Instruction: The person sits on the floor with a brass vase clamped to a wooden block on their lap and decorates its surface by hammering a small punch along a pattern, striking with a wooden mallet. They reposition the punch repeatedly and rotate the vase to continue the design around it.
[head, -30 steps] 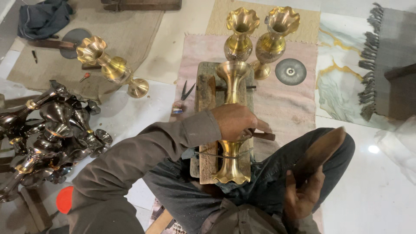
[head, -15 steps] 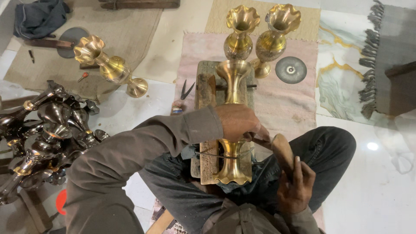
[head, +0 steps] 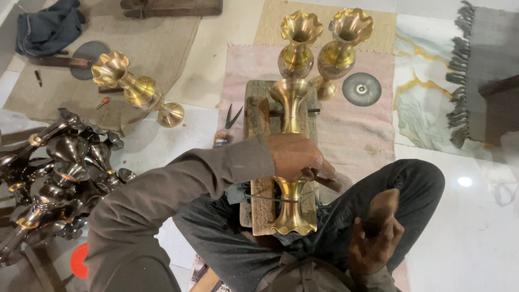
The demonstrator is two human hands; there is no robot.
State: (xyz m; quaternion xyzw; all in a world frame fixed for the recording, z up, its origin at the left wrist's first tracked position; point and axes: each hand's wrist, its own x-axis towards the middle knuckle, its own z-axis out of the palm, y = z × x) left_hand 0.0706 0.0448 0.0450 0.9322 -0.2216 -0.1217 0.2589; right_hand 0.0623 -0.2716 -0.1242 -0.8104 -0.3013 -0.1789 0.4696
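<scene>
On a tiled floor spread with mats, the left hand (head: 294, 157) is pinching a small tool against a brass vase (head: 292, 162) lying on a wooden block (head: 258, 162), while the right hand (head: 376, 243) is gripping a wooden mallet (head: 381, 211). Two gleaming brass vases (head: 324, 46) are standing beyond and another (head: 138, 89) is lying to the left; dark vases (head: 54, 167) are piled at the far left, seemingly untouched

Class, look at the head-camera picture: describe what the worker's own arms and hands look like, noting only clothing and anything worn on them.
The left arm wears a long grey-brown sleeve with a buttoned-style cuff reaching the wrist. The left hand is bare, without glove or ring that shows. The right hand is bare too; its sleeve is barely in view.
</scene>
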